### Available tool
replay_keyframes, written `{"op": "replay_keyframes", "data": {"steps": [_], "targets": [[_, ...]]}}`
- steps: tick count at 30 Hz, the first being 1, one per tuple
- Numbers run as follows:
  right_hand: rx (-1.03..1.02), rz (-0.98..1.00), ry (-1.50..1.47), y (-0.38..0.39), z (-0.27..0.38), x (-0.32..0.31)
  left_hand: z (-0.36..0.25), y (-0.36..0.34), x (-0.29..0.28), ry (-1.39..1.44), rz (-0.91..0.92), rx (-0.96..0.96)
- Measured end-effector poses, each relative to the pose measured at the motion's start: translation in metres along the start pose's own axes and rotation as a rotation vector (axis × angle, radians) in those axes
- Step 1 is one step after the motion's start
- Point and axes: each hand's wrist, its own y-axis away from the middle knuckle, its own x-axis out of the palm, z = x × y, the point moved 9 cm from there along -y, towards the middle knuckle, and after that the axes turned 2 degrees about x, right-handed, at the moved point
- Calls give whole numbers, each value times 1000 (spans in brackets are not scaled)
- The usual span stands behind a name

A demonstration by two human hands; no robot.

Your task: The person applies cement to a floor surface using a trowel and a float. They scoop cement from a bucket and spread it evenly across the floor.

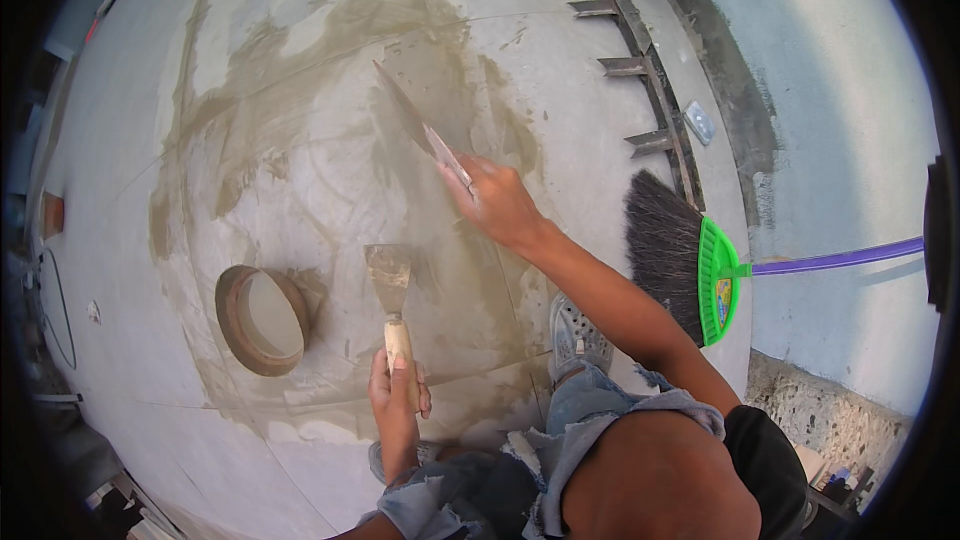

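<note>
Right hand (497, 202) grips trowel (420, 125), flat on floor (300, 180). Left hand (396, 395) clenches scraper (391, 290) by its handle. Both blades likely light, stiff, slippery; hold handles.

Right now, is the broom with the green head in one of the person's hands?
No, the broom lies on the floor by itself, while the left hand and right hand each hold a scraper.

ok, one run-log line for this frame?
left hand: grips putty knife, blade on floor | right hand: presses wide scraper on wet filler | nearby: round ring, broom
</note>
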Motion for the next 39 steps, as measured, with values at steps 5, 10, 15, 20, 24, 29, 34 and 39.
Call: {"op": "replay_keyframes", "data": {"steps": [5,10,15,20,24,29,34,39], "targets": [[74,99,11,-1,-4,5,-1,2,0,-15,-4,-1],[47,64,26,-5,-2,2,-6,1,3,-41,9,2],[10,25,8,-5,0,0,-2,-2,4,-23,17,2],[26,10,-2,-4,2,0,1,-1,0,18,34,-21],[91,-33,1,-38,-14,-5,0,-1,0,-3,12,-34],[128,-123,146,-132,-54,-13,1,-2,1,-25,18,-45],[142,-13,219,-160,-70,1,-3,3,1,-28,-6,-40],[158,87,302,-154,-65,5,-1,9,-5,-40,-15,-24]]}}
